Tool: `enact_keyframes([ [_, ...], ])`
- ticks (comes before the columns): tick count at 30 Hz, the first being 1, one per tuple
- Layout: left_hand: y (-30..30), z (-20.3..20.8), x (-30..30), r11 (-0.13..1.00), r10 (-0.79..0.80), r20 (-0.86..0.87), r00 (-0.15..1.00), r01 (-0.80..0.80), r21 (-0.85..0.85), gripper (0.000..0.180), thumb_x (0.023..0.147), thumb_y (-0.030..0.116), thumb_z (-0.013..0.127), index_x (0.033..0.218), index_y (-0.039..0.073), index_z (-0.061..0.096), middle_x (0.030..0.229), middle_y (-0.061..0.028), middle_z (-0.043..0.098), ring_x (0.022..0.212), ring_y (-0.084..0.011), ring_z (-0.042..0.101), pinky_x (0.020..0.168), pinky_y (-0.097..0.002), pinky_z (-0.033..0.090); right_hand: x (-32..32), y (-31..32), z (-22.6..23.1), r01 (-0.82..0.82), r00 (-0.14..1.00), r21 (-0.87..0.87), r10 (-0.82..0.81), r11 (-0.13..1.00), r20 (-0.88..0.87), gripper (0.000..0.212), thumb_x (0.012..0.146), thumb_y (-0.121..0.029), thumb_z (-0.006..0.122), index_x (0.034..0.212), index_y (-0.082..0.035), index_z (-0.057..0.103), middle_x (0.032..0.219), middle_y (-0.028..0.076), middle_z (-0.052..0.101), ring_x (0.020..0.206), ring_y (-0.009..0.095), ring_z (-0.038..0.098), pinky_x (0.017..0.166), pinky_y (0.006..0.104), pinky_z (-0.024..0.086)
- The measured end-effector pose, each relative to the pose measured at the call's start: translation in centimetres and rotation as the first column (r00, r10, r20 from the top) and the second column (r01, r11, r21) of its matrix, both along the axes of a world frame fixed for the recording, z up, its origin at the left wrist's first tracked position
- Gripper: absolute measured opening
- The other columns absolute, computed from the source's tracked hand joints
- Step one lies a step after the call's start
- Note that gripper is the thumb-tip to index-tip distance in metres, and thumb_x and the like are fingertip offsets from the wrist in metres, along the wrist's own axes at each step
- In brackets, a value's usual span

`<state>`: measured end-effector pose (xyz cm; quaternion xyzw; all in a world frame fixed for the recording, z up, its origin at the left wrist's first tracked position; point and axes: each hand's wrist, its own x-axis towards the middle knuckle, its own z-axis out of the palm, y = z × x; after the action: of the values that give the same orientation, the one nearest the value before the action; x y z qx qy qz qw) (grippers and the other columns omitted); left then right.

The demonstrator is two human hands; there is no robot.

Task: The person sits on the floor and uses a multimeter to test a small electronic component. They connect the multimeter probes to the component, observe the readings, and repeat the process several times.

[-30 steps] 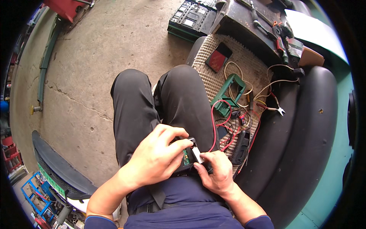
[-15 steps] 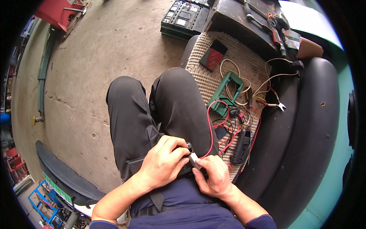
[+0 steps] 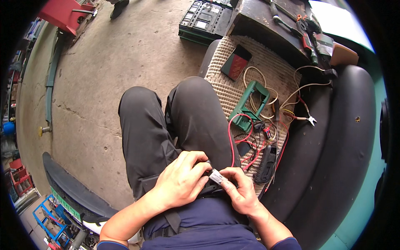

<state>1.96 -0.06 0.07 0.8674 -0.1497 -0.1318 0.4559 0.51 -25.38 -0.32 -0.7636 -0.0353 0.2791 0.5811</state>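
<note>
Over my lap, a small silver-white block (image 3: 217, 177) with printed marks sits between my hands. My right hand (image 3: 243, 192) pinches its near end, thumb lying on top and fingers curled beneath. The fingers of my left hand (image 3: 179, 180) close around its far end, where a small dark part shows; whether that part is joined to the block I cannot tell. A red wire (image 3: 230, 143) loops from the seat down toward my right hand, and its end is hidden there.
Right of my legs, a woven seat mat (image 3: 218, 89) carries a green plastic frame (image 3: 237, 118), a black-and-red box (image 3: 236, 62), tangled wires and a black handheld device (image 3: 266, 164). Pliers (image 3: 311, 120) lie on the black cushion (image 3: 346, 133). Tools lie on the dark box (image 3: 266, 25).
The block has turned so its printed face shows more, and my right thumb has shifted along it. Another person's shoe has come into view at the top. The whole view has shifted slightly.
</note>
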Motion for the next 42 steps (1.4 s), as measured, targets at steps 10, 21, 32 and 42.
enact_keyframes([
  [10,0.0,-1.0,-0.5,0.997,0.064,0.051,0.997,-0.062,-0.05,0.022,0.089,0.007,0.087,0.106,0.005,0.073,0.123,-0.012,0.07,0.109,-0.0336,0.072,0.091,-0.0428,0.061,0.6,1.3,0.6,-0.068,0.915,-0.223,0.149,0.973,0.375,0.031,0.094,0.0,0.08,0.124,0.0,0.07,0.095,0.016,0.073,0.08,0.035,0.071,0.073,0.0453,0.057],
  [21,-0.2,-0.8,-0.5,0.994,0.108,0.09,0.99,-0.105,-0.044,0.022,0.089,0.005,0.085,0.109,0.005,0.075,0.119,-0.0102,0.073,0.105,-0.0316,0.073,0.087,-0.0419,0.062,0.2,3.3,1.9,-0.091,0.756,-0.428,0.342,0.899,0.558,0.042,0.083,-0.001,0.089,0.123,-0.002,0.079,0.091,0.01,0.07,0.075,0.029,0.067,0.066,0.0424,0.052],
  [32,0.0,-0.5,-0.6,0.994,0.099,0.076,0.992,-0.095,-0.046,0.024,0.089,0.009,0.086,0.109,0.004,0.075,0.119,-0.0113,0.072,0.105,-0.0324,0.073,0.088,-0.042,0.062,-0.5,2.8,1.0,-0.032,0.895,-0.181,0.109,0.983,0.433,0.038,0.088,-0.001,0.09,0.123,0.001,0.075,0.112,0.017,0.073,0.091,0.033,0.078,0.077,0.0399,0.065],
  [42,-0.1,-1.0,-0.5,0.993,0.12,0.085,0.989,-0.117,-0.032,0.026,0.088,0.005,0.086,0.11,0.003,0.073,0.119,-0.0121,0.072,0.105,-0.0334,0.073,0.088,-0.0427,0.061,-0.3,3.4,-0.5,0.076,0.973,-0.123,-0.046,0.989,0.226,0.042,0.085,0.001,0.094,0.122,-0.003,0.073,0.108,0.007,0.065,0.071,0.009,0.056,0.063,0.0267,0.05],
])
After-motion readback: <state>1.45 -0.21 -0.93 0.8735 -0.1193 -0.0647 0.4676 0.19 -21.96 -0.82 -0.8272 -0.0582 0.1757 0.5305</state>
